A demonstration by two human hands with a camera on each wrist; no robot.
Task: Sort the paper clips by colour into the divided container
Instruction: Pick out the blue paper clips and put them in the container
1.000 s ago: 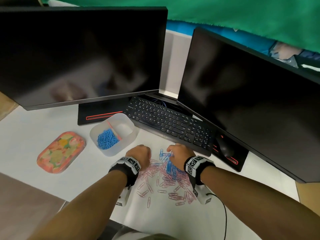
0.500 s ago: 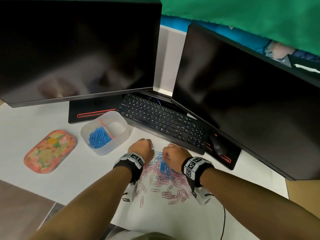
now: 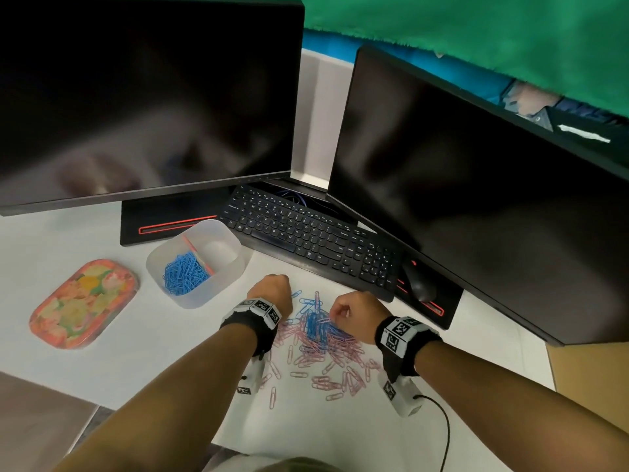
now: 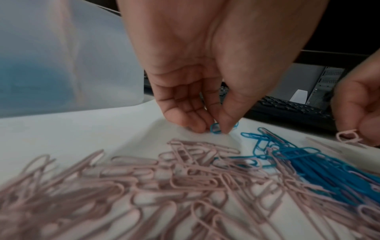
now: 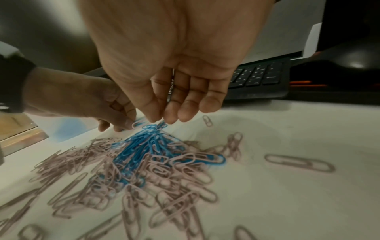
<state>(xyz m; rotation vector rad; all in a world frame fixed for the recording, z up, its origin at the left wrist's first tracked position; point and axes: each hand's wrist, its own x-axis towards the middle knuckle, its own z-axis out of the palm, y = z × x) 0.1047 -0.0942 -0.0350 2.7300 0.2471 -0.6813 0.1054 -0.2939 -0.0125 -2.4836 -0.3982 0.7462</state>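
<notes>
Pink paper clips lie scattered on the white desk with a tangle of blue paper clips in their midst. At the pile's far edge my left hand pinches a single blue clip between thumb and fingers. My right hand pinches the top of the blue bunch, which hangs down to the desk; a pink clip also shows at its fingertips. The translucent divided container stands to the left, with blue clips in its left compartment and nothing in its right one.
A black keyboard lies just beyond the pile, with a mouse at its right end. Two dark monitors stand behind. A floral tray rests left of the container.
My left hand has shifted right, closer to my right hand at the pile's far edge. My right hand keeps its hold on the blue bunch.
</notes>
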